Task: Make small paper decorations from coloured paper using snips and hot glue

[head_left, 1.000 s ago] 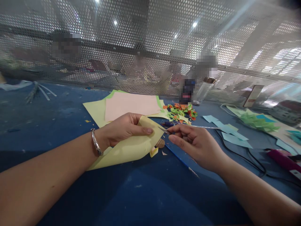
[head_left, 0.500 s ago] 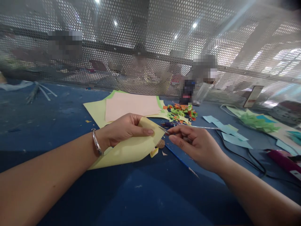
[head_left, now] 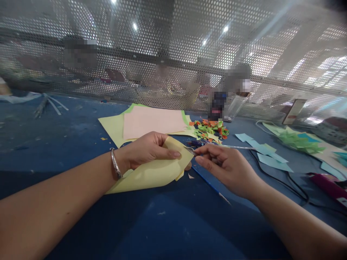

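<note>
My left hand (head_left: 153, 148), with a silver bangle on its wrist, pinches a sheet of pale yellow paper (head_left: 154, 177) under the thumb. The sheet is bent, and its lower part curves down toward the table. My right hand (head_left: 227, 168) is closed around small scissors (head_left: 191, 150); their metal blades show at the sheet's right corner, while the handles are hidden by my fingers. Below the right hand lies a thin blue stick (head_left: 208, 182) with a pale tip. A yellow folded scrap (head_left: 180, 176) and a small pale paper triangle (head_left: 191, 176) lie beside the sheet.
Behind my hands lie pink paper (head_left: 154, 121) and a heap of green and orange clippings (head_left: 213, 130). Light blue paper pieces (head_left: 273, 162), a black cable (head_left: 295, 187) and a magenta tool (head_left: 329, 186) are on the right. A perforated metal screen (head_left: 184, 32) stands behind the blue table.
The scissor blades look wider apart at the paper's corner. My left hand and the sheet have shifted slightly right, along with a small shift of the whole view.
</note>
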Available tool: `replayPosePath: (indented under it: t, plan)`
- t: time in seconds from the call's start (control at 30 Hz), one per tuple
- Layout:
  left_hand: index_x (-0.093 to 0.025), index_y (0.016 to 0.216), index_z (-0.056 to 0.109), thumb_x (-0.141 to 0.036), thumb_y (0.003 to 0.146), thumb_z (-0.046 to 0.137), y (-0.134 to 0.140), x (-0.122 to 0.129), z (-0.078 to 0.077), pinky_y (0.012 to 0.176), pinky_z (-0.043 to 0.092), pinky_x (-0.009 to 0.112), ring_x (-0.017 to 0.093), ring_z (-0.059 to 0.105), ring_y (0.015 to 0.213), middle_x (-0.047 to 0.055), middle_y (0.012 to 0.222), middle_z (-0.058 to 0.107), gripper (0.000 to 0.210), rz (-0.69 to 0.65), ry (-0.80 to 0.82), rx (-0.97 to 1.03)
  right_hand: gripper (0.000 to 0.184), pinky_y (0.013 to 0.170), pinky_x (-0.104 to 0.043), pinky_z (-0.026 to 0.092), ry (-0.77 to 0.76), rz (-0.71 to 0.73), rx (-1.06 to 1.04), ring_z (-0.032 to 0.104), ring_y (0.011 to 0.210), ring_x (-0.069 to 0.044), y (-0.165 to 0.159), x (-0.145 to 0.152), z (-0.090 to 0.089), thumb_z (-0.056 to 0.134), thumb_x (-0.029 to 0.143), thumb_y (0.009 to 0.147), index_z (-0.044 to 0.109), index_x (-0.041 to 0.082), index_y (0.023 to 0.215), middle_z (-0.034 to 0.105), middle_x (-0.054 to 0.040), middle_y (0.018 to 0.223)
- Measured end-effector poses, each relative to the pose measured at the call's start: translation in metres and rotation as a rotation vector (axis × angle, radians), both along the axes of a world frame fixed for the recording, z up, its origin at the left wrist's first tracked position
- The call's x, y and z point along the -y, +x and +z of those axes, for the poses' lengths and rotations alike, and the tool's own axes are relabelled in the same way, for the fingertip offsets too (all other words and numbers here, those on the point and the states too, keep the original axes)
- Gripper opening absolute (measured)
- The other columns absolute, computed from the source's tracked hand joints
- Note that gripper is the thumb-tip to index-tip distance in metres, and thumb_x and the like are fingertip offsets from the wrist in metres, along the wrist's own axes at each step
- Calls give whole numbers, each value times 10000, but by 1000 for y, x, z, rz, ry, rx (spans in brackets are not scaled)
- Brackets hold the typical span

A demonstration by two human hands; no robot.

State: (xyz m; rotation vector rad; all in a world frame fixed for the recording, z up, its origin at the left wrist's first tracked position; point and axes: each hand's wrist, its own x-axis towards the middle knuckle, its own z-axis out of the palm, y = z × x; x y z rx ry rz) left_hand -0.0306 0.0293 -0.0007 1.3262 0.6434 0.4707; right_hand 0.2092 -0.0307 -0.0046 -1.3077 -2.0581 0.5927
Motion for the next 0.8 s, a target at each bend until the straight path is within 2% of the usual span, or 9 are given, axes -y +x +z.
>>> replayPosePath:
  t: [0.37, 0.5, 0.8]
  plan:
    - [-134, 966, 770, -256, 787, 794, 0, 2, 1, 634, 584, 265, 190, 740, 708, 110, 904, 789, 218, 54, -12, -53, 282, 481, -223, 382, -2, 13, -26, 526, 525, -96, -2, 2, 0, 585, 436, 938, 688, 195, 1041, 653, 14, 695]
    - [-136, 975, 773, -251, 795, 788, 1, 2, 2, 656, 587, 264, 194, 744, 742, 111, 931, 789, 214, 29, -12, -56, 287, 500, -222, 406, -30, 29, -50, 558, 553, -103, -3, 2, 0, 584, 450, 939, 681, 194, 1029, 684, 5, 730]
    - [-119, 1028, 774, -423, 740, 825, -1, 3, 2, 566, 562, 271, 215, 736, 672, 167, 947, 781, 422, 103, -55, -85, 284, 475, -225, 368, 2, 8, -15, 503, 517, -97, 0, 1, 0, 575, 438, 942, 685, 195, 1036, 631, 19, 684]
